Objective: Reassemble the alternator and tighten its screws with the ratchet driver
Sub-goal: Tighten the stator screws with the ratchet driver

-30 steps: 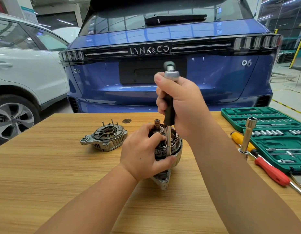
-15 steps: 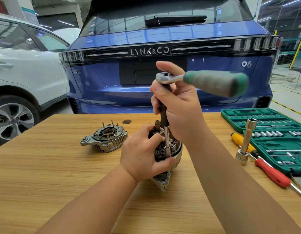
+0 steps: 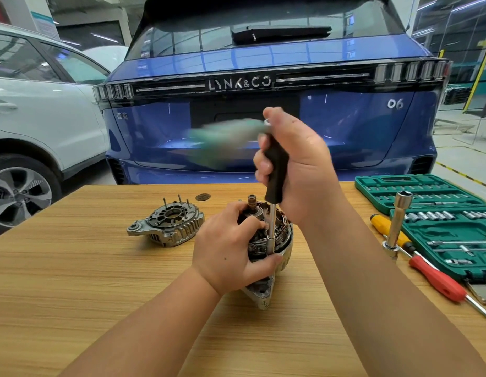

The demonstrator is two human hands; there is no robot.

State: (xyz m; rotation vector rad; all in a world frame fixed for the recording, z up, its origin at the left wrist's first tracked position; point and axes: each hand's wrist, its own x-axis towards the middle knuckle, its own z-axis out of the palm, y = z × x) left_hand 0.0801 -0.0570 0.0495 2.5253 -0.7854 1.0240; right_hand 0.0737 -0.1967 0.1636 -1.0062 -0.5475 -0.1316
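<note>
The alternator body (image 3: pixel 282 238), with copper windings and a shaft on top, stands on the wooden table (image 3: pixel 73 281). My left hand (image 3: pixel 231 248) grips its near side. My right hand (image 3: pixel 296 164) holds the black upright grip of the ratchet driver (image 3: pixel 275 170); its steel shaft runs down into the alternator's rim. The ratchet's green handle (image 3: pixel 225 137) sticks out to the left at the top, blurred by motion. The separate alternator end cover (image 3: pixel 168 223), with several studs pointing up, lies to the left.
A green socket set case (image 3: pixel 437 213) lies open at the right. Beside it stand a tall socket extension (image 3: pixel 398 221) and lie a yellow screwdriver (image 3: pixel 383 224) and a red screwdriver (image 3: pixel 437 278). A small round disc (image 3: pixel 203 197) sits behind the cover. A blue car (image 3: pixel 263 91) is behind the table.
The green ratchet handle has swung round from pointing right to pointing left. My left hand has stayed on the alternator body.
</note>
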